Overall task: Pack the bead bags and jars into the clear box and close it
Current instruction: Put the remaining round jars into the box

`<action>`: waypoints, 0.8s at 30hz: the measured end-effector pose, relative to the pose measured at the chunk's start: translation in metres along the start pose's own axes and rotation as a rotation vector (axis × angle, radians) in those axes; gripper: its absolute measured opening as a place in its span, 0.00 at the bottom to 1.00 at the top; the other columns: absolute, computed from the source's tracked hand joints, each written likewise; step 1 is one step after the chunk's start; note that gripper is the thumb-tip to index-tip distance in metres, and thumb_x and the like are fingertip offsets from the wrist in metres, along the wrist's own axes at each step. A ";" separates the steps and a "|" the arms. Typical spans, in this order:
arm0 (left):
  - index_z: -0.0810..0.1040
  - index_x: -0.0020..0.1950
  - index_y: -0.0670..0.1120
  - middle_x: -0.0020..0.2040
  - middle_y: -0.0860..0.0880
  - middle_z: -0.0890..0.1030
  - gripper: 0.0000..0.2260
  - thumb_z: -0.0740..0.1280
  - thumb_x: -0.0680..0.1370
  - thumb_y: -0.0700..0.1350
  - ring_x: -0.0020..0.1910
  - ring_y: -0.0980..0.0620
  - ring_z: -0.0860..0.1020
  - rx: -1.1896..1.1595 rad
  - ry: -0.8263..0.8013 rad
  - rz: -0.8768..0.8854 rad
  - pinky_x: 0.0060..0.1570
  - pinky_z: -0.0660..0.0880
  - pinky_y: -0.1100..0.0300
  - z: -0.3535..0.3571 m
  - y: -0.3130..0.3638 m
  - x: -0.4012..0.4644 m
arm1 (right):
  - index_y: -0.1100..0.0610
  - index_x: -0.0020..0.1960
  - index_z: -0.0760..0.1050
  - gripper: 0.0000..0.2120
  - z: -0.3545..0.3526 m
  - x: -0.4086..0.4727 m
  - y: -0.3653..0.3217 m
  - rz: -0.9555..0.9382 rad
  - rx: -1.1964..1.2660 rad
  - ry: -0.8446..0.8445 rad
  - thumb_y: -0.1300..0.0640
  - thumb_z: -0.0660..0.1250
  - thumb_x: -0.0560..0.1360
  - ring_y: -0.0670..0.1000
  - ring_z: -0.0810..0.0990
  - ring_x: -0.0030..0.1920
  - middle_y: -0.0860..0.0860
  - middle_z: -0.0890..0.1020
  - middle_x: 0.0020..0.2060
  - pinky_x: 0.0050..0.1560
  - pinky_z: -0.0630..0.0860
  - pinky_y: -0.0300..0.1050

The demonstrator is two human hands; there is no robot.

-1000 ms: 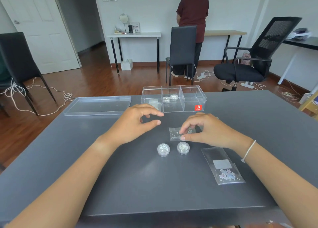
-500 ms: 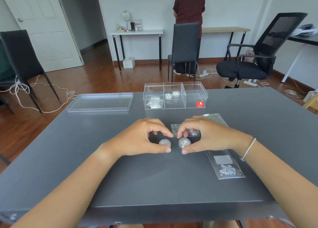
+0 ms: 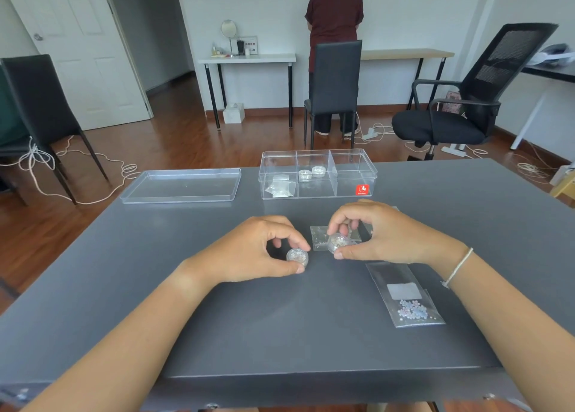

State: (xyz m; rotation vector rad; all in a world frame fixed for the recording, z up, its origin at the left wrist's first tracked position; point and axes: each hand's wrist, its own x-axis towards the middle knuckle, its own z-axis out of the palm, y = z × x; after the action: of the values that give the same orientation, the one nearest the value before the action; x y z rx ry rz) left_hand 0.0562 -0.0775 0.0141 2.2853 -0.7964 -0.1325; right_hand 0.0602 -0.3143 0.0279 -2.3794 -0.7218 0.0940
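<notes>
My left hand [image 3: 261, 249] pinches a small clear bead jar [image 3: 297, 256] between thumb and fingers, low over the grey table [image 3: 280, 324]. My right hand [image 3: 379, 234] grips a second bead jar [image 3: 338, 242], lifted slightly and tilted. Under it lies a small bead bag [image 3: 318, 237], partly hidden by the hand. A larger bead bag [image 3: 404, 296] with pale beads lies flat to the right. The clear box [image 3: 317, 175] stands open at the far side, with two jars in its middle compartment and a bag in its left one. Its lid [image 3: 182, 186] lies flat to the left.
A person in a dark red top stands with their back turned behind a black chair [image 3: 333, 81]. A black office chair [image 3: 466, 106] is at the right, another black chair [image 3: 37, 109] at the left. Cords lie on the wooden floor.
Both hands came down from the small bag onto the two jars and closed on them. The right jar has since lifted and tilted a little.
</notes>
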 end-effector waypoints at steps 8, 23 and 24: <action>0.80 0.45 0.60 0.44 0.59 0.78 0.09 0.73 0.67 0.50 0.40 0.60 0.71 -0.053 0.170 0.052 0.37 0.66 0.74 -0.018 0.002 0.020 | 0.41 0.43 0.75 0.09 -0.016 0.004 0.015 0.023 0.112 0.189 0.52 0.72 0.66 0.47 0.73 0.47 0.42 0.77 0.40 0.52 0.69 0.39; 0.82 0.46 0.49 0.44 0.54 0.81 0.07 0.73 0.69 0.47 0.34 0.71 0.74 0.076 0.210 -0.088 0.35 0.66 0.79 -0.057 -0.004 0.136 | 0.48 0.44 0.75 0.06 -0.057 0.067 0.031 0.058 0.179 0.563 0.54 0.70 0.69 0.51 0.73 0.43 0.44 0.78 0.42 0.44 0.71 0.39; 0.81 0.45 0.49 0.44 0.55 0.81 0.06 0.73 0.69 0.47 0.38 0.68 0.76 0.086 0.184 -0.109 0.37 0.66 0.78 -0.057 -0.006 0.142 | 0.47 0.43 0.75 0.06 -0.055 0.068 0.034 0.065 0.189 0.583 0.54 0.70 0.70 0.51 0.74 0.44 0.43 0.78 0.42 0.43 0.71 0.39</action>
State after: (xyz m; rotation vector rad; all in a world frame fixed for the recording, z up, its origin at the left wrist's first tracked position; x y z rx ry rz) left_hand 0.1908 -0.1225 0.0702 2.3814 -0.5938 0.0629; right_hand 0.1469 -0.3319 0.0589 -2.0909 -0.3377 -0.4661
